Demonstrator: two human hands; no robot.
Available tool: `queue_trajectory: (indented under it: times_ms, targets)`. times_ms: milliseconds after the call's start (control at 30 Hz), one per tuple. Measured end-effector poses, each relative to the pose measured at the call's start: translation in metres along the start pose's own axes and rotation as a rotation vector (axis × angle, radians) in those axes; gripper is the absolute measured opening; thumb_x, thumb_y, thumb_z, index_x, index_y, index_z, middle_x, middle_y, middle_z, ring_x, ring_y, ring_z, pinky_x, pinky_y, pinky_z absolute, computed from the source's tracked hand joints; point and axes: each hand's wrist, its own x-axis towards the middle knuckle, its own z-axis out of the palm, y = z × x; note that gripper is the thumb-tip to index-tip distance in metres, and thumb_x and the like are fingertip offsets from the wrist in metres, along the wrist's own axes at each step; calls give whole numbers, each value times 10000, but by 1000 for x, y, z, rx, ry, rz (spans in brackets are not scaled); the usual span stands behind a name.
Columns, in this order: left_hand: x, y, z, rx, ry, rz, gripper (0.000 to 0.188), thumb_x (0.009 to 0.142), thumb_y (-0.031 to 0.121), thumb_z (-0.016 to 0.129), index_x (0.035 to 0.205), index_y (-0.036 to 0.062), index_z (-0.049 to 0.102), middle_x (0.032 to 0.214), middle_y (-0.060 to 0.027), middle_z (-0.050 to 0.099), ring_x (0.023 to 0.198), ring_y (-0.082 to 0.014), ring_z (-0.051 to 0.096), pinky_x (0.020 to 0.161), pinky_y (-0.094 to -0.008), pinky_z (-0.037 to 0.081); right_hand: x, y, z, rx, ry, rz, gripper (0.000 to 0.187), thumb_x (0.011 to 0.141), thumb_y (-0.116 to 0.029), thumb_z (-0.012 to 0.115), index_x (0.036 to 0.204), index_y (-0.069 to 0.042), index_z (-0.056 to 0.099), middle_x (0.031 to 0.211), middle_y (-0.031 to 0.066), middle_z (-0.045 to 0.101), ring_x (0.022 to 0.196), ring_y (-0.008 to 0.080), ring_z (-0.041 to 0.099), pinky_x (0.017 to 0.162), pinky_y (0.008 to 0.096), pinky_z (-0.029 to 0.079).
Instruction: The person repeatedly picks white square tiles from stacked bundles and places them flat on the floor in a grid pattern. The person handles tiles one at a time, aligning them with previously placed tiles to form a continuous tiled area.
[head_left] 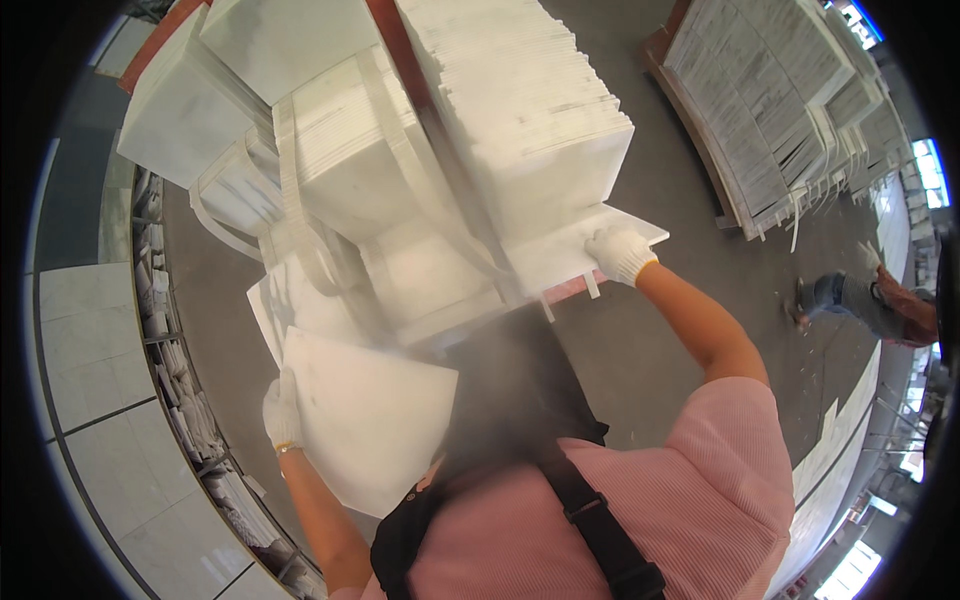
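head view: the gloved left hand (283, 410) holds a loose white tile (370, 420) by its left edge, closed on that margin, with whatever fingers lie behind the tile hidden. the tile spreads rightward from those fingers, tilted, its lower part before the person's body. the gloved right hand (622, 253) rests on a flat white slab (556, 255), near its right end; its fingers point left over the upper face, but whether they are spread, pressed together or pinching the edge i cannot tell. just above that slab stands a long row of upright white tiles (560, 170), packed face to face. to its left are white tile bundles (350, 150) bound with pale straps (395, 125). a red bar (572, 289) shows under the slab. nearer the body hang a black apron (520, 370) and a pink shirt (500, 530). farther right, across the grey floor (690, 300), are stacked grey-white tiles (760, 90) and another person (860, 305).
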Motion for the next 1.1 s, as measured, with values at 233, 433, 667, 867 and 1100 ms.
queue_trajectory:
  times_ms: [233,433,667,867,1100]
  targets:
    - [6,19,10,-1,-37,37,637,1001,553,537,1044,-64,690,892,-81,670,844,-160,560,818,-327,467,-14,-12,52,115,37,-18,133,869,-90,604,981,-43,659,989,130,711,917,325,716,786,435,578]
    - [10,28,14,-2,-48,52,673,981,574,533,1119,-64,695,976,-135,720,885,-223,620,859,-350,477,1,-2,29,366,63,106,155,859,-96,647,1001,-51,686,949,135,717,912,329,726,763,436,588]
    - [2,27,1,54,-17,-28,663,985,580,525,1020,-61,691,881,-121,683,817,-202,579,806,-355,469,28,16,-23,194,75,99,169,862,-123,654,1004,-114,746,982,114,730,922,335,719,784,431,585]
    - [-5,16,-1,66,72,-23,661,988,582,521,1023,-56,691,874,-117,673,815,-200,571,805,-353,466,57,31,-44,179,-11,64,211,863,-164,617,1022,-136,753,976,126,744,923,340,719,787,447,576]
    - [-10,16,-10,76,28,-82,671,986,585,517,1044,-62,686,895,-144,669,847,-210,579,827,-363,469,50,25,-87,61,-143,-23,232,808,-166,632,988,-112,767,967,167,743,949,358,715,841,465,564]
